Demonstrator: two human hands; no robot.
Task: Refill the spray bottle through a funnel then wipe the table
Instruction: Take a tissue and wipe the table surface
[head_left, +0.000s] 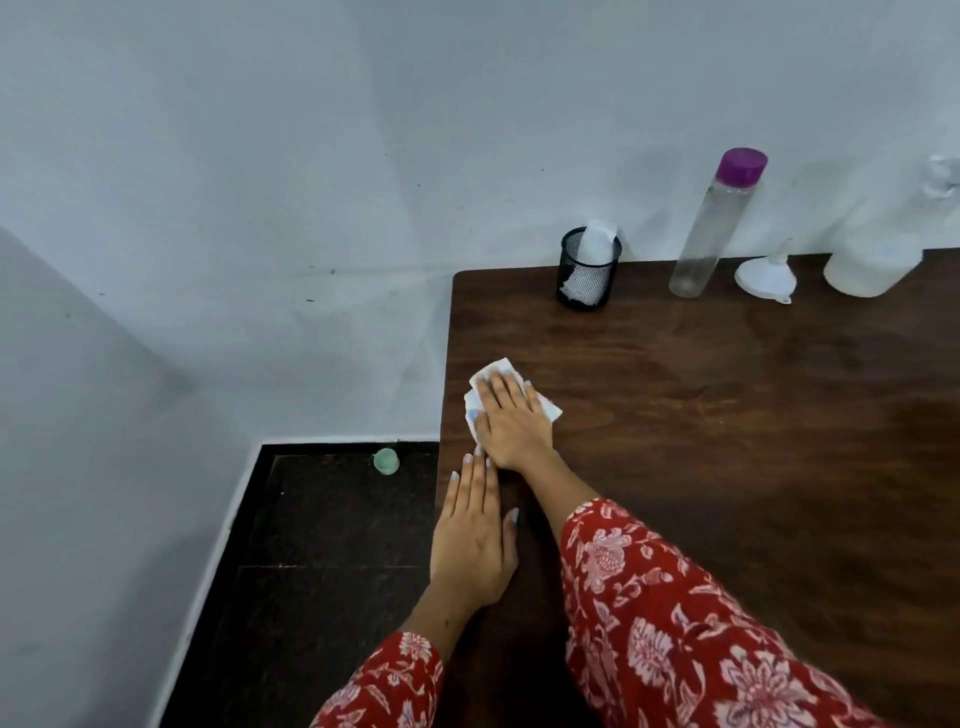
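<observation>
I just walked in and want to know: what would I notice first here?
Probably the right hand pressing a white tissue flat near the dark wooden table's left edge, with the left hand resting just behind it. Next, the tall clear bottle with a purple cap by the wall.

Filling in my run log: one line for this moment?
phase: wiping | right hand: presses tissue flat on table | left hand: flat at table edge | funnel: idle
</observation>
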